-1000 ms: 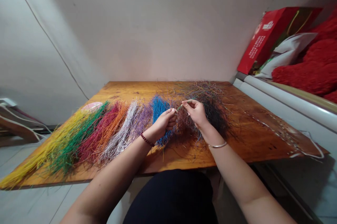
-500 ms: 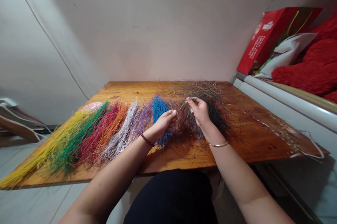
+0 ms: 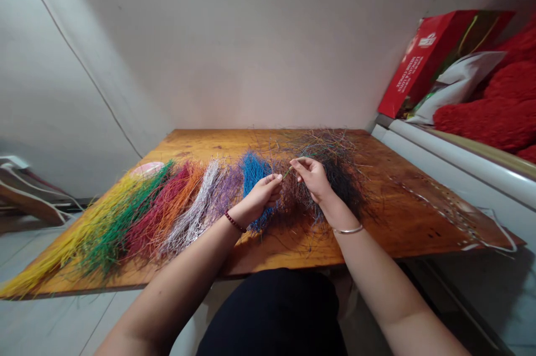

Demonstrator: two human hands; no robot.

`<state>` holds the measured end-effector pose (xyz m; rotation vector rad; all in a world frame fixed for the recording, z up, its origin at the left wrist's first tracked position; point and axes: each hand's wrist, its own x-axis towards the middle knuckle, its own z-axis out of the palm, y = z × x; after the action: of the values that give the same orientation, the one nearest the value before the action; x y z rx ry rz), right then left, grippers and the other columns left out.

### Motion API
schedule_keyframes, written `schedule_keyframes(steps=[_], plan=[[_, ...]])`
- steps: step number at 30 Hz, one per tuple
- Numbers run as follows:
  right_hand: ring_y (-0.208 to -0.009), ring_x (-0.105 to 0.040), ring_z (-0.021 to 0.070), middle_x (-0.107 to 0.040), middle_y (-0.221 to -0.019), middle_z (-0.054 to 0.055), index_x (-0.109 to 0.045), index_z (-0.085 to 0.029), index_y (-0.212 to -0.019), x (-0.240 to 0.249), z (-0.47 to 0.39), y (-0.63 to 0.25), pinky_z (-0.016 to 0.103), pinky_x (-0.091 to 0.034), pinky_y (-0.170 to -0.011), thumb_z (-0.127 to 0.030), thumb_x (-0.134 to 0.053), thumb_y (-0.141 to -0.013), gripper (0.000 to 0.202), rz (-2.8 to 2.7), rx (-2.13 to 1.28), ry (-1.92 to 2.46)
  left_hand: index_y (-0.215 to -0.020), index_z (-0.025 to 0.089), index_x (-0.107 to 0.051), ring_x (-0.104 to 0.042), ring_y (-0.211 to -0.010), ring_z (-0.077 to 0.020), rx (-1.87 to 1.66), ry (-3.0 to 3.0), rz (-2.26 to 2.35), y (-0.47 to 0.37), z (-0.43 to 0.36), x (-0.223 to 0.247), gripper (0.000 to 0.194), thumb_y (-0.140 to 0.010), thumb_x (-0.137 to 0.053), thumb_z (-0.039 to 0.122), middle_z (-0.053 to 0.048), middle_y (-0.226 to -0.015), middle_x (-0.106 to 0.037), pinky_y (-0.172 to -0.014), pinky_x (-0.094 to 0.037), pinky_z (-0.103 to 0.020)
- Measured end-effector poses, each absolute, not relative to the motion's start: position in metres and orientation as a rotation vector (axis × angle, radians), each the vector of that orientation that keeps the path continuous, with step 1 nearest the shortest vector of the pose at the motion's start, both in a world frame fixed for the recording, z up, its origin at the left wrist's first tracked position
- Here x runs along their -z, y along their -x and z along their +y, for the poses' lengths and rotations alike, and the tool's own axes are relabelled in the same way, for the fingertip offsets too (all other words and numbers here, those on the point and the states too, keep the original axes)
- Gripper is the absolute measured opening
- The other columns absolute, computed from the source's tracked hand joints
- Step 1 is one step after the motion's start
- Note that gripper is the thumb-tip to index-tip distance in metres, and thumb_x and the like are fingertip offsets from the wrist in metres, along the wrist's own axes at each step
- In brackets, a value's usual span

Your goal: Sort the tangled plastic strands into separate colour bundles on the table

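Together, my left hand [image 3: 268, 189] and right hand [image 3: 313, 177] pinch a thin green strand [image 3: 287, 172] above the desk [image 3: 293, 253], its short exposed length slanting from my left fingertips up and rightward to my right. Neither hand is nearer; both grip it. Blue strands [image 3: 253, 169] lie beside my left, a dark tangle [image 3: 344, 180] by my right.

green strand [image 3: 287, 173]: ends too fine to trace | red pile [image 3: 488, 121]: cut off at right | arms [image 3: 180, 283]: cut off below
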<state>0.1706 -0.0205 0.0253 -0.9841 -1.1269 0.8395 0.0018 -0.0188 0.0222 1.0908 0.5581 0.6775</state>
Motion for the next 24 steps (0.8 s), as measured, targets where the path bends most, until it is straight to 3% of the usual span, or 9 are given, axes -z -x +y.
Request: schedule_keyframes(steps=[15, 24], plan=[[-0.046, -0.042, 0.0065, -0.063, -0.069, 0.001, -0.067, -0.017, -0.086, -0.026, -0.0212, -0.1698, 0.021, -0.031, -0.041, -0.056, -0.078, -0.064, 0.046, -1.171, -0.84, 0.96, -0.087, 0.022, -0.042, -0.015, -0.043, -0.0037, -0.748, -1.041, 0.504, 0.0006, -0.0178, -0.0197, 0.032, -0.08, -0.068, 0.04, 0.009, -0.06, -0.023, -0.04, -0.005, -0.019], [-0.052, -0.046, 0.0075, -0.064, -0.073, 0.0, -0.068, -0.018, -0.086, -0.0249, -0.0214, -0.1701, 0.02, -0.035, -0.043, -0.048, -0.079, -0.065, 0.038, -1.221, -0.896, 0.981, -0.087, 0.021, -0.043, -0.015, -0.043, -0.0039, -0.783, -1.02, 0.511, 0.0007, -0.0165, -0.0188, 0.031, -0.081, -0.067, 0.04, 0.009, -0.06, -0.021, -0.04, -0.005, -0.019]])
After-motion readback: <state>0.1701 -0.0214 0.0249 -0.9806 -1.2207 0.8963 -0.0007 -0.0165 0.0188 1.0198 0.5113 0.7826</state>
